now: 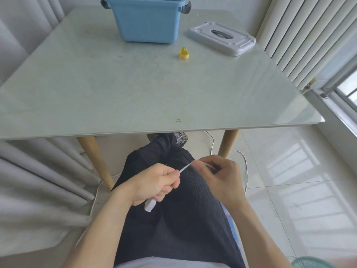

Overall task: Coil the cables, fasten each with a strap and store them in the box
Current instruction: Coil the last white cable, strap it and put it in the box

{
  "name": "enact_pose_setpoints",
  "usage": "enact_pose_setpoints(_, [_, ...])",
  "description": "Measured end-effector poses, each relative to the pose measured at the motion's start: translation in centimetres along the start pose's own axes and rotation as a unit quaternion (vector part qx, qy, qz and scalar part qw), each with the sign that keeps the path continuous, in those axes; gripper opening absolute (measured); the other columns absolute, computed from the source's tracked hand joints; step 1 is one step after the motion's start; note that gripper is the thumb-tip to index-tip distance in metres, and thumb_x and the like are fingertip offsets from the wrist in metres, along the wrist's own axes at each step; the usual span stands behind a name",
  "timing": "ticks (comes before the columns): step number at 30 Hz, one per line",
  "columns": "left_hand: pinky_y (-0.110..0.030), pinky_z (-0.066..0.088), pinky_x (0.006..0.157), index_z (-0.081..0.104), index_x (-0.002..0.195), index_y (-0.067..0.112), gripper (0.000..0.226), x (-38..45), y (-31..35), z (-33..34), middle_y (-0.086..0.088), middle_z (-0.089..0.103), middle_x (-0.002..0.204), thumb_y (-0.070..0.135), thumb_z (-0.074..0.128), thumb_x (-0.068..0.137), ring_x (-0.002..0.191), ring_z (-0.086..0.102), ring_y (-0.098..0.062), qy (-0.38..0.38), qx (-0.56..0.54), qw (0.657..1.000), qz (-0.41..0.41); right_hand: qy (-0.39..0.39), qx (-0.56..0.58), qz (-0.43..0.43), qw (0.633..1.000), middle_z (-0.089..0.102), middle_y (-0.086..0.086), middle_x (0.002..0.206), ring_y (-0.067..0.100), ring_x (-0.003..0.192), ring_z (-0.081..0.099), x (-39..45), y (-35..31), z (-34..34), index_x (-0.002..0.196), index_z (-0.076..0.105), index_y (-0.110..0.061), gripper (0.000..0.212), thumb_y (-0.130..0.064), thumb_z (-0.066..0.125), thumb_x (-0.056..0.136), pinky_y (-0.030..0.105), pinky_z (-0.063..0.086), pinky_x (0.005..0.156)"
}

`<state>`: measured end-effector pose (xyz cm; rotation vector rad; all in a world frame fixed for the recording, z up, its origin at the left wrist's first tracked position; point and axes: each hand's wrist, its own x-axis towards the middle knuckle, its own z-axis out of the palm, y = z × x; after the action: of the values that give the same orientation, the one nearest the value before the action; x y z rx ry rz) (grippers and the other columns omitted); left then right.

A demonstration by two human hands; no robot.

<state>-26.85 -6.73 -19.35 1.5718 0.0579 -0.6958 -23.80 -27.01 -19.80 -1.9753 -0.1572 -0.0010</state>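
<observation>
Both hands, left hand (pixel 154 182) and right hand (pixel 218 175), pinch the thin white cable (pixel 185 168) tight over the lap; coiling comes next, I think.

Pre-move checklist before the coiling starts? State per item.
1. Cable held by both hands: ok. The left hand and right hand pinch the white cable taut over the lap.
2. Plug end secured: ok, the white plug sticks out below the left fist.
3. Slack free to pull in: cannot tell, it trails on the floor past the table leg.
4. Strap within reach: ok, the yellow strap lies on the table.
5. Box open: ok, the blue box has its grey lid off, beside it.
6. Room in box: cannot tell.
</observation>
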Motion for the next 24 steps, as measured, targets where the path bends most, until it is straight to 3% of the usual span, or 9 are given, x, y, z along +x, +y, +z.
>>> enact_pose_setpoints(2, [-0.023, 0.015, 0.045, 0.047, 0.065, 0.013, 0.039, 0.2, -0.2, -0.4, 0.004, 0.024, 0.051, 0.027, 0.046, 0.102, 0.046, 0.015, -0.010, 0.029, -0.098, 0.994, 0.049, 0.003, -0.005, 0.033, 0.999, 0.059, -0.009, 0.051, 0.006, 0.047, 0.046, 0.5, 0.2, -1.1, 0.067, 0.073, -0.017, 0.024, -0.036, 0.084, 0.077, 0.016, 0.036, 0.049])
enact_pose_setpoints(4, [-0.020, 0.014, 0.041, 0.049, 0.063, 0.015, 0.034, 0.3, -0.4, -0.8, 0.006, 0.023, 0.050, 0.024, 0.052, 0.096, 0.041, 0.016, -0.007, 0.081, -0.249, 0.960, 0.103, -0.036, 0.000, 0.049, 0.998, 0.051, -0.010, 0.047, 0.006, 0.045, 0.038, 1.0, 0.6, -2.5, 0.067, 0.071, -0.016, 0.024, -0.034, 0.080, 0.081, 0.016, 0.031, 0.047])
enact_pose_setpoints(7, [-0.021, 0.014, 0.041, 0.051, 0.069, 0.016, 0.026, 0.5, -0.5, -1.0, 0.009, 0.024, 0.051, 0.019, 0.044, 0.094, 0.038, 0.019, -0.004, 0.156, -0.463, 0.857, 0.165, -0.078, -0.051, 0.065, 0.994, 0.061, -0.004, 0.054, 0.005, 0.044, 0.042, 1.5, 1.5, -4.1, 0.079, 0.071, -0.017, 0.020, -0.031, 0.068, 0.092, 0.013, 0.034, 0.047])
enact_pose_setpoints(9, [-0.020, 0.022, 0.042, 0.051, 0.077, 0.016, 0.024, 0.7, -0.6, -1.0, 0.009, 0.026, 0.057, 0.016, 0.039, 0.098, 0.041, 0.023, -0.005, 0.178, -0.558, 0.787, 0.192, -0.095, -0.123, 0.080, 0.985, 0.063, 0.002, 0.061, 0.005, 0.045, 0.044, 1.7, 2.4, -4.3, 0.083, 0.069, -0.018, 0.019, -0.032, 0.064, 0.095, 0.013, 0.034, 0.047])
enact_pose_setpoints(12, [-0.022, 0.044, 0.051, 0.053, 0.087, 0.011, 0.026, 1.5, -1.0, -0.9, 0.004, 0.041, 0.066, 0.012, 0.034, 0.104, 0.050, 0.042, -0.010, 0.213, -0.612, 0.737, 0.192, -0.109, -0.213, 0.082, 0.968, 0.052, -0.008, 0.050, 0.010, 0.051, 0.045, 0.8, 2.8, -3.2, 0.073, 0.061, -0.023, 0.028, -0.037, 0.057, 0.097, 0.018, 0.033, 0.050])
enact_pose_setpoints(14, [-0.030, 0.059, 0.064, 0.055, 0.089, 0.009, 0.025, 2.1, -1.3, -0.5, -0.002, 0.055, 0.072, 0.006, 0.036, 0.104, 0.062, 0.062, -0.014, 0.255, -0.594, 0.741, 0.183, -0.144, -0.215, 0.056, 0.964, 0.049, -0.013, 0.047, 0.007, 0.052, 0.048, -0.4, 2.2, -1.8, 0.067, 0.054, -0.026, 0.032, -0.038, 0.055, 0.097, 0.016, 0.036, 0.051])
enact_pose_setpoints(17, [-0.039, 0.060, 0.085, 0.054, 0.088, 0.006, 0.024, 2.6, -1.6, 0.3, -0.008, 0.062, 0.078, -0.006, 0.038, 0.101, 0.082, 0.073, -0.024, 0.282, -0.543, 0.769, 0.183, -0.233, -0.246, -0.008, 0.941, 0.056, -0.015, 0.059, 0.000, 0.060, 0.054, -2.2, 1.0, 0.5, 0.074, 0.059, -0.025, 0.030, -0.046, 0.055, 0.095, 0.016, 0.044, 0.060])
enact_pose_setpoints(21, [-0.044, 0.056, 0.089, 0.061, 0.097, 0.001, 0.019, 1.8, -1.6, 1.0, -0.012, 0.066, 0.087, -0.010, 0.045, 0.098, 0.082, 0.071, -0.027, 0.277, -0.324, 0.897, 0.117, -0.269, -0.218, -0.078, 0.935, 0.055, -0.014, 0.065, 0.002, 0.067, 0.053, -2.7, -0.5, 1.5, 0.077, 0.062, -0.024, 0.023, -0.041, 0.061, 0.092, 0.012, 0.036, 0.061])
enact_pose_setpoints(24, [-0.036, 0.058, 0.077, 0.067, 0.104, 0.001, 0.021, 0.7, -1.4, 1.1, -0.014, 0.072, 0.092, -0.007, 0.048, 0.097, 0.074, 0.069, -0.024, 0.206, -0.120, 0.970, 0.043, -0.236, -0.206, -0.133, 0.940, 0.058, -0.010, 0.072, 0.008, 0.072, 0.053, -2.2, -0.6, 0.9, 0.083, 0.067, -0.026, 0.012, -0.033, 0.064, 0.091, 0.013, 0.036, 0.064])
